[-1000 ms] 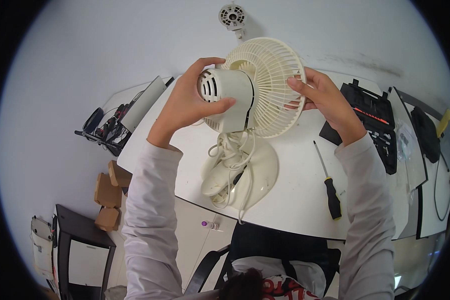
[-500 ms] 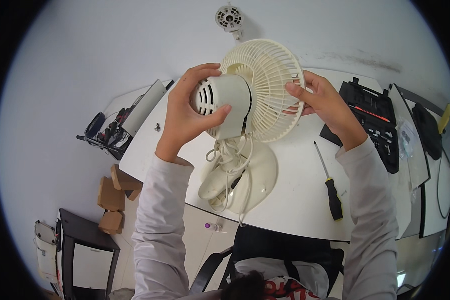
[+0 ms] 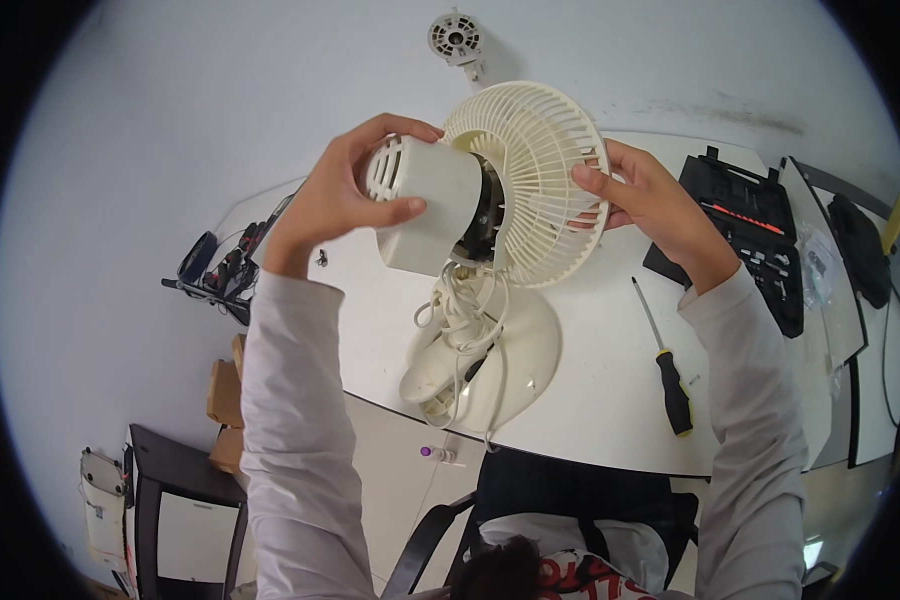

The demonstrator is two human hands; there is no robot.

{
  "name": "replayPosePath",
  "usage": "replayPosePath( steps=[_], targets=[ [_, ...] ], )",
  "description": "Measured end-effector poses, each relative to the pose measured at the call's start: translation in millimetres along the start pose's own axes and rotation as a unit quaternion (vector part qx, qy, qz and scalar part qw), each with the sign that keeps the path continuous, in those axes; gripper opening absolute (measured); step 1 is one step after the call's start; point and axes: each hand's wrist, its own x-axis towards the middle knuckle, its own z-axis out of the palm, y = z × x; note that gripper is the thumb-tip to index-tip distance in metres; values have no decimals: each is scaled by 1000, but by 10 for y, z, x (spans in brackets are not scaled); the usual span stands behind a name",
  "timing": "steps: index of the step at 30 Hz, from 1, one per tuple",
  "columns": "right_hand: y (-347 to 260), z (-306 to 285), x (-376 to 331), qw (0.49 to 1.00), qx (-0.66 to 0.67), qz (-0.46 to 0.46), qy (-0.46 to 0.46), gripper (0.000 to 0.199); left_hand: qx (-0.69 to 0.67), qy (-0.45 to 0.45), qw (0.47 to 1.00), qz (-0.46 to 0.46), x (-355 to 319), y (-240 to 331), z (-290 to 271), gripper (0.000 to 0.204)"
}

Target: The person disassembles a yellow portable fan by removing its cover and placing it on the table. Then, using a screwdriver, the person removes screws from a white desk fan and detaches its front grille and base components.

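A cream desk fan stands on the white table, its round base (image 3: 532, 370) below and its wire-ribbed grille (image 3: 550, 170) above, turned to the right. My right hand (image 3: 650, 195) pinches the grille's outer rim between thumb and fingers. Around the slotted, off-white motor cover (image 3: 425, 185) the fingers and thumb of my left hand (image 3: 355, 190) are wrapped. The cover sits back from the grille, and the dark motor (image 3: 488, 210) shows in the gap between them. A looped white cord (image 3: 460, 315) hangs bundled at the fan's neck.
On the table's right lie a black-and-yellow screwdriver (image 3: 673, 390), a small screw (image 3: 695, 379) and an opened black tool case (image 3: 745, 230). A wall-mounted metal fitting (image 3: 456, 40) is beyond the table. Cardboard boxes (image 3: 226, 395) stand at the left; a black chair (image 3: 435, 530) is below.
My left hand has drawn the motor cover leftward, away from the grille, widening the gap and baring the dark motor. My right hand keeps its hold on the rim.
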Motion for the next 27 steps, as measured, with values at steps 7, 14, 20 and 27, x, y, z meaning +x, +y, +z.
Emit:
replayPosePath(
  steps=[7, 14, 20, 27],
  targets=[
    [8, -10, -31, 1000, -5, -2, 7, 51, 53, 17, 997, -46, 1, 203, 40, 56],
    [-4, 19, -19, 1000, -8, -4, 5, 52, 100, 59, 990, -84, -14, 330, 134, 54],
    [-23, 8, -53, 1000, 17, 11, 6, 47, 109, -99, 985, -93, 268, 319, -213, 59],
    [-58, 53, -22, 1000, 6, -5, 0, 49, -124, -61, 990, -29, 44, -225, -277, 73]
  ],
)
